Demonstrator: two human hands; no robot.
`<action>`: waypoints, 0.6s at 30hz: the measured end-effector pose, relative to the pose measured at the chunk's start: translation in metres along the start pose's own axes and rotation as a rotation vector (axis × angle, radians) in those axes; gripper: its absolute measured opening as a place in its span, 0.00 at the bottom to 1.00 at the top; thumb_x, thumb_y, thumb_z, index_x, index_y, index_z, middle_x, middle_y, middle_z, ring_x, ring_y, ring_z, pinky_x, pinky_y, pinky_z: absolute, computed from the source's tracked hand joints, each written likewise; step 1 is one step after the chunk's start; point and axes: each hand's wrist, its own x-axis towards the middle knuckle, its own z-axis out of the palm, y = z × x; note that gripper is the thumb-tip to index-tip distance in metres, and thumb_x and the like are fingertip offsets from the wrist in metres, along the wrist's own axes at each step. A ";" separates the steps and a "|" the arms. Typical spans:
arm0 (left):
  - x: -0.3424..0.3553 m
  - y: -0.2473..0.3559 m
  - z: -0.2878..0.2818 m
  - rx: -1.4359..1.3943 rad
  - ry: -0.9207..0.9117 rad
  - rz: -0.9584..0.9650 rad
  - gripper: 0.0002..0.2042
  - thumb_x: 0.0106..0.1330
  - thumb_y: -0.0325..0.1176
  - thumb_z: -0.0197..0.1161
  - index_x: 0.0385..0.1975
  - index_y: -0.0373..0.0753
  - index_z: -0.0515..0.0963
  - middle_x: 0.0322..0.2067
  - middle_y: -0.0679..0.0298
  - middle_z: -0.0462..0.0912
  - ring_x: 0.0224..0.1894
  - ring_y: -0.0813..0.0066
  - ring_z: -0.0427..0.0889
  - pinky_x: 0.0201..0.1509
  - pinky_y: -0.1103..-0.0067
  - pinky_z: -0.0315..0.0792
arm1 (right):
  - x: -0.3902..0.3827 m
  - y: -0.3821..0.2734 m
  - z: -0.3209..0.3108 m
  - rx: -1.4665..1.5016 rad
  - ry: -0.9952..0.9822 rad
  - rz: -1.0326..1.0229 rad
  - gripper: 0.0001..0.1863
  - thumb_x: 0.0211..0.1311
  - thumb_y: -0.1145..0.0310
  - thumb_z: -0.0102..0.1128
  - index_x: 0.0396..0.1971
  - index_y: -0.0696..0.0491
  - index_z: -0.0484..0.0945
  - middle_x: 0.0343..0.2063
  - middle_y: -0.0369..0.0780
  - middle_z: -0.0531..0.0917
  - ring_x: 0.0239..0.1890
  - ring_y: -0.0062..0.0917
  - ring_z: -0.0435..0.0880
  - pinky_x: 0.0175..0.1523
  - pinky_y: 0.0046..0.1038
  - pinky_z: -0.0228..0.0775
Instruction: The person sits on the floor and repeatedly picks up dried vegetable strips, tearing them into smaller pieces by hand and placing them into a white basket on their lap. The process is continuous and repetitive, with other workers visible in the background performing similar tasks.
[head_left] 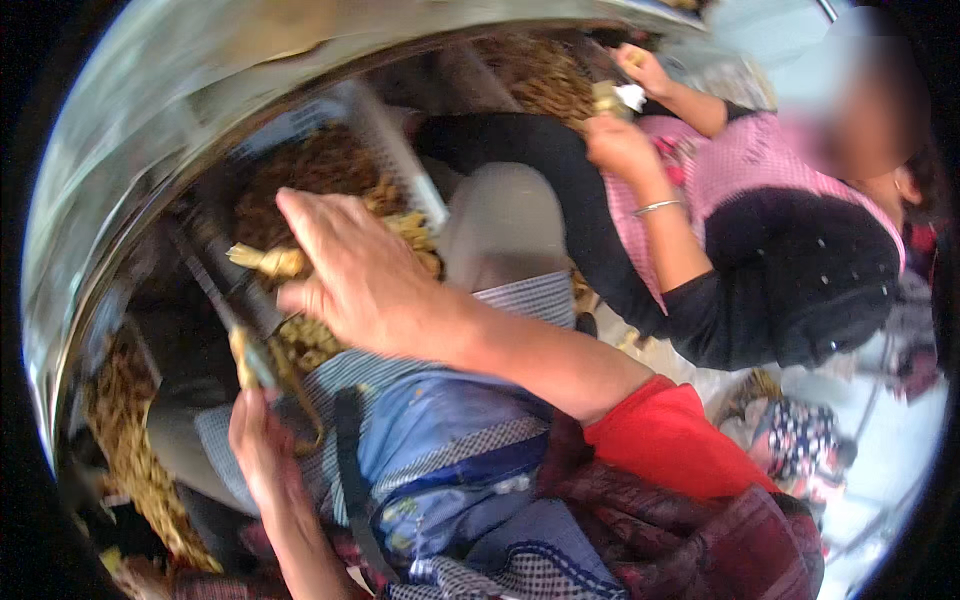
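Note:
Over a heap of brown and yellow pieces, my right hand (365, 275) is open, its fingers stretched out and its thumb apart. A yellowish root-like piece (267, 261) shows in the gap between thumb and fingers; whether they touch it is unclear. Lower left, my left hand (262, 445) is closed on a pale yellow piece (242, 358), which sticks up past the thumb. Its upper end meets a long, dark narrow bar (205, 275). Beside that hand runs a curved brown strip (308, 405); blur hides what it is. Blue-and-white striped cloth (380, 365) covers my lap.
A shiny metal rim (165, 175) curves along the far left. Brown pieces (300, 180) lie beside a white perforated crate wall (395, 155); another heap (150, 470) is lower left. A co-worker in black and pink (770, 260) sits right, both hands on a pale piece (607, 100).

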 end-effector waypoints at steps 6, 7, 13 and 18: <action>-0.068 0.035 0.058 0.865 -0.338 0.936 0.10 0.54 0.32 0.65 0.19 0.34 0.74 0.18 0.54 0.76 0.19 0.58 0.76 0.25 0.71 0.70 | -0.052 -0.054 -0.048 0.224 -0.711 0.024 0.34 0.55 0.42 0.58 0.42 0.63 0.74 0.14 0.47 0.78 0.23 0.44 0.82 0.29 0.42 0.74; -0.073 0.041 0.063 0.781 -0.401 0.766 0.11 0.56 0.34 0.66 0.20 0.34 0.74 0.17 0.54 0.76 0.19 0.59 0.77 0.25 0.71 0.70 | -0.043 -0.049 -0.063 0.196 -0.680 0.032 0.32 0.55 0.41 0.58 0.36 0.61 0.75 0.13 0.47 0.77 0.22 0.44 0.81 0.29 0.42 0.74; -0.108 0.075 0.047 0.942 -0.239 0.839 0.13 0.61 0.39 0.65 0.23 0.34 0.76 0.16 0.61 0.75 0.19 0.72 0.72 0.26 0.74 0.69 | -0.028 0.006 -0.109 -0.035 -0.806 0.129 0.33 0.50 0.36 0.59 0.31 0.57 0.78 0.19 0.45 0.82 0.26 0.40 0.83 0.31 0.37 0.75; -0.057 0.073 0.085 0.680 -0.842 0.429 0.05 0.64 0.28 0.61 0.30 0.34 0.79 0.21 0.57 0.79 0.23 0.70 0.80 0.28 0.75 0.74 | -0.063 -0.030 -0.108 1.322 -0.796 -0.123 0.35 0.50 0.45 0.66 0.51 0.58 0.77 0.25 0.35 0.83 0.29 0.31 0.83 0.28 0.30 0.73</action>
